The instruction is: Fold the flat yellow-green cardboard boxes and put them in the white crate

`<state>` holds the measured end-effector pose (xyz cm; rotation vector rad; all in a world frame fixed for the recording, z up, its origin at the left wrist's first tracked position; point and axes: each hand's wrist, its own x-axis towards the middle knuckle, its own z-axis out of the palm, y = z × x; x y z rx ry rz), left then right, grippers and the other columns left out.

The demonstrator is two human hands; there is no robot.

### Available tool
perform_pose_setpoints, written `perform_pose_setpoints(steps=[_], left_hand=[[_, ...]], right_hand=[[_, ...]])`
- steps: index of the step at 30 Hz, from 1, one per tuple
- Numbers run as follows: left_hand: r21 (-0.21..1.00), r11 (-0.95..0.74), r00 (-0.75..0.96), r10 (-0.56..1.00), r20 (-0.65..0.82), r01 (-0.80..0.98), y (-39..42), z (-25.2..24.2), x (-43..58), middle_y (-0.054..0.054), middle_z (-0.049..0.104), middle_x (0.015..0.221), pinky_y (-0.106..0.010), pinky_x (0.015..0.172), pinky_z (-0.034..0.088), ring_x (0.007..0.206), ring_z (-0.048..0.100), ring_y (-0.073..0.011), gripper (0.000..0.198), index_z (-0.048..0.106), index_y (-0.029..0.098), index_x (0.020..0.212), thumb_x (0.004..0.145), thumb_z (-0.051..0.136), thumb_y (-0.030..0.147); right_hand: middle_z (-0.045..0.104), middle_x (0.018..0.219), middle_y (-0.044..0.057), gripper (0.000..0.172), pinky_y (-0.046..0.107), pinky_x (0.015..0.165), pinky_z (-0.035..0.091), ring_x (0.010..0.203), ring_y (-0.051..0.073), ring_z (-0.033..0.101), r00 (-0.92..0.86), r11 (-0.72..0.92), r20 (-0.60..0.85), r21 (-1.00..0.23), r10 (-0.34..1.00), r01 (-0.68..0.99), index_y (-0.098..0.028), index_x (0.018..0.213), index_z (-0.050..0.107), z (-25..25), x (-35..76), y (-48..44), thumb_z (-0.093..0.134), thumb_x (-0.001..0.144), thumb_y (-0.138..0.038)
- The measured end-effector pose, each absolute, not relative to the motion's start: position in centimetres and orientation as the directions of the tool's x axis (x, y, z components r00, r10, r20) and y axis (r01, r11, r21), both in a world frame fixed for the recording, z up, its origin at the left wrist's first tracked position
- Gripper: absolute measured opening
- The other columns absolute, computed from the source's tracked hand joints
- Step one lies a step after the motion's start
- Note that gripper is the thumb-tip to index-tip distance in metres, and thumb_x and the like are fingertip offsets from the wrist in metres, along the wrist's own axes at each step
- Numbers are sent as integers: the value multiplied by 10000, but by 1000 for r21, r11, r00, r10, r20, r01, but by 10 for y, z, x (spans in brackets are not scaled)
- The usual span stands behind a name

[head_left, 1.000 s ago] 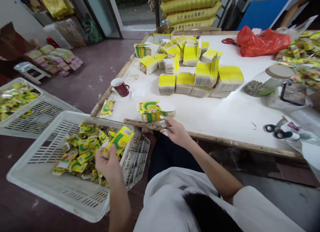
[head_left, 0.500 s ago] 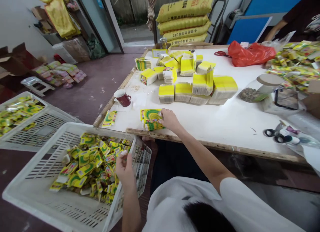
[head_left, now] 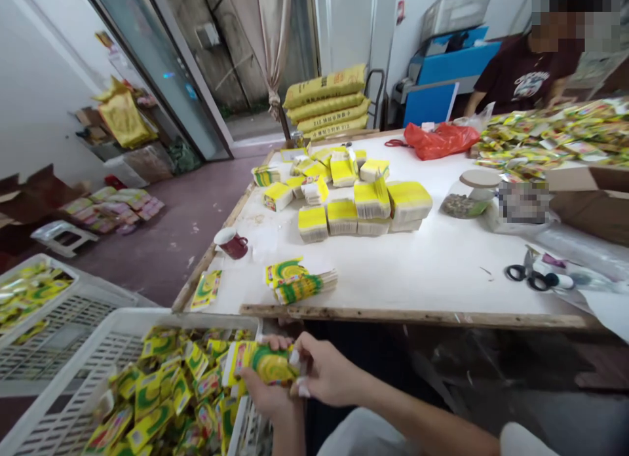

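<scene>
Both hands meet just below the table's front edge, over the right rim of a white plastic crate [head_left: 63, 371]. My left hand [head_left: 271, 396] grips a yellow-and-green flat packet [head_left: 263, 363] from below. My right hand [head_left: 322, 377] closes on the same packet's right end, fingers curled round it. The crate holds several similar packets [head_left: 167, 390]. On the white table [head_left: 417, 272], a fanned stack of the same packets [head_left: 299, 284] lies near the front edge.
Bundles of yellow-topped flat stock [head_left: 366, 204] stand mid-table, with a dark red mug [head_left: 233, 243], a loose packet [head_left: 206, 289], scissors [head_left: 533, 278], a red bag [head_left: 439, 138]. A person in a dark shirt [head_left: 521, 76] sits far right behind heaped packets [head_left: 550, 138]. A second crate [head_left: 34, 312] sits left.
The view tilted up. My right hand left the stack on the table and came down to my left hand, and both now hold one packet over the crate's rim.
</scene>
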<state>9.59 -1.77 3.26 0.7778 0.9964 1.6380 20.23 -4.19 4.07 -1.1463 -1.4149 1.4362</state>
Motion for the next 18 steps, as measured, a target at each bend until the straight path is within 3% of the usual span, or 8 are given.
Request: perform_pose_setpoints(steps=[2, 5, 8, 10, 12, 14, 16, 18], left_hand=[[916, -107, -297, 955, -14, -387, -15, 32, 94, -1, 486, 623, -313, 579, 499, 575, 496, -174, 639, 553, 262, 736, 798, 286, 840], [982, 32, -177, 982, -65, -188, -13, 24, 92, -22, 591, 630, -341, 568, 531, 653, 618, -229, 687, 615, 274, 739, 743, 313, 892], [994, 111, -120, 986, -113, -20, -18, 13, 91, -21, 650, 642, -368, 614, 581, 750, 694, -264, 498, 663, 262, 733, 891, 395, 650], [992, 120, -196, 973, -125, -39, -24, 6, 92, -26, 655, 638, -360, 654, 597, 730, 700, -247, 457, 673, 248, 719, 919, 393, 548], [987, 121, -303, 941, -149, -108, -28, -1, 90, -31, 699, 692, -357, 723, 605, 740, 711, -236, 404, 689, 254, 755, 865, 502, 595], [974, 137, -356, 914, -195, -182, -27, -5, 84, -18, 745, 761, -386, 793, 604, 792, 729, -252, 370, 700, 279, 780, 714, 698, 642], [965, 136, -320, 925, -204, -223, -20, -4, 71, -24, 772, 877, -413, 885, 585, 915, 729, -279, 427, 726, 296, 817, 614, 765, 670], [966, 125, -237, 955, -180, -227, -7, 0, 53, -55, 771, 1005, -464, 947, 558, 1053, 696, -324, 498, 749, 303, 886, 604, 728, 714]], right_hand=[[469, 734, -94, 492, 190, 526, 307, 612, 78, 379, -292, -108, -107, -994, 950, 14, -227, 865, 464, 37, 200, -42, 767, 523, -44], [475, 732, -104, 516, 186, 523, 288, 613, 73, 362, -240, -155, -141, -987, 961, -40, -227, 881, 497, 31, 203, -37, 781, 489, -45], [465, 690, -102, 377, 197, 529, 276, 593, 74, 341, -159, -140, -123, -986, 980, -96, -211, 862, 539, 28, 214, -32, 740, 571, -82], [471, 667, -88, 237, 207, 548, 300, 593, 83, 363, -124, -90, -79, -992, 989, -90, -196, 816, 561, 27, 223, -32, 680, 640, -91], [503, 667, -66, 159, 221, 583, 343, 607, 97, 419, -68, 1, 2, -1000, 998, -15, -188, 757, 575, 28, 230, -32, 605, 671, -58], [561, 705, -37, 202, 240, 633, 392, 656, 124, 500, -27, 118, 116, -989, 993, 93, -192, 736, 597, 28, 238, -32, 542, 668, -10], [618, 778, -5, 283, 259, 695, 432, 748, 155, 569, -45, 240, 236, -947, 971, 214, -203, 780, 643, 30, 248, -32, 505, 673, 20], [651, 833, 21, 327, 273, 739, 451, 822, 176, 593, -142, 350, 321, -870, 937, 347, -214, 856, 687, 33, 259, -32, 510, 721, 25]])
